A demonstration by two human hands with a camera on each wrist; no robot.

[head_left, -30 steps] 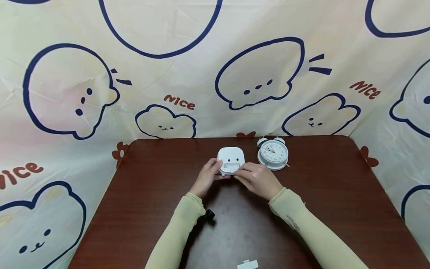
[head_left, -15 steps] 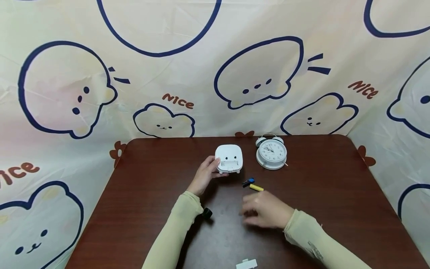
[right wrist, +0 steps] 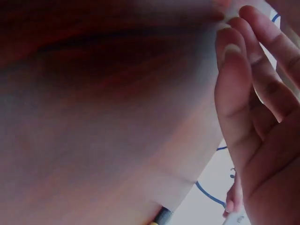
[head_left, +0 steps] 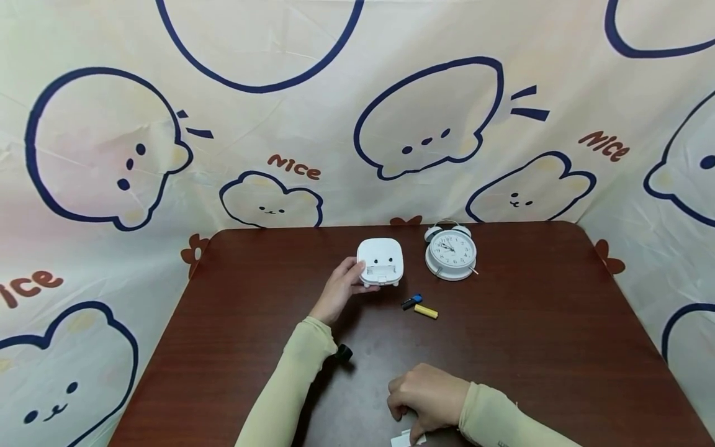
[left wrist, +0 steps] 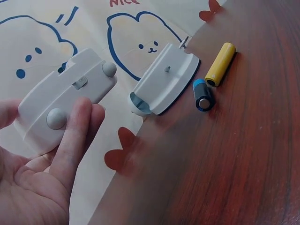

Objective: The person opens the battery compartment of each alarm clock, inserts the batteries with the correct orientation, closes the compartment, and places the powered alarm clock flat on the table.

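Note:
My left hand grips a small white rounded-square device by its lower left edge and raises it over the table. Its back faces me, with two dark dots and an uncovered battery compartment. Round feet and a latch slot show on its underside in the left wrist view. Near the table's front edge, my right hand reaches down with its thumb over a flat white battery cover. In the right wrist view, the thumb and fingertips come close together; the cover is hidden there.
A yellow battery and a black-and-blue battery lie side by side mid-table. Behind them a white twin-bell alarm clock leans back near the far edge. A printed curtain hangs behind the brown table.
My right hand has left the device and the two batteries now lie on the table; it has come down toward the front edge, onto the cover. The left hand still holds the device.

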